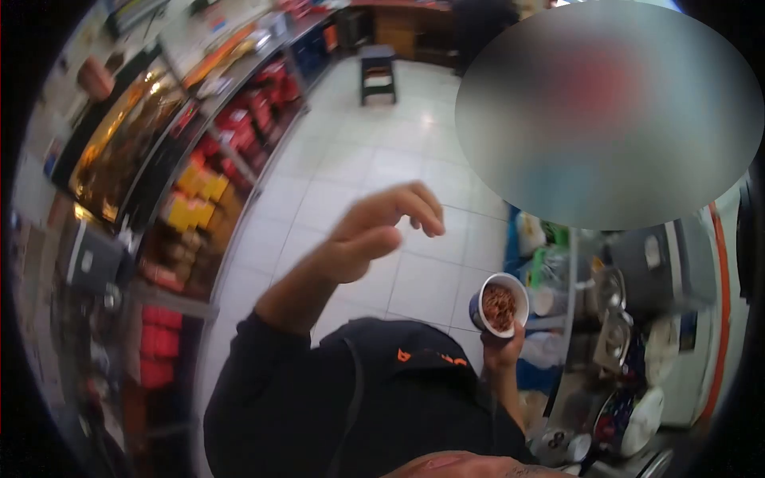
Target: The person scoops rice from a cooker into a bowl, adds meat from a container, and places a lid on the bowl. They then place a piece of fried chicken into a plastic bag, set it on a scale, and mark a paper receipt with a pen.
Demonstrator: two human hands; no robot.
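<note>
My left hand is raised over the tiled floor, with fingers bent and the thumb apart from them, nothing between them. Low on the right side, my right hand grips a round cup, white inside with a dark blue outside. Reddish-brown, crumbly-looking food sits in the cup, whose mouth tilts up toward me. The fingers behind the cup are partly hidden.
Along the left runs a shelved counter with red and yellow packages and a lit glass display case. A dark stool stands on the far floor. Metal pans and a grey box crowd the right counter. A blurred oval covers the upper right.
</note>
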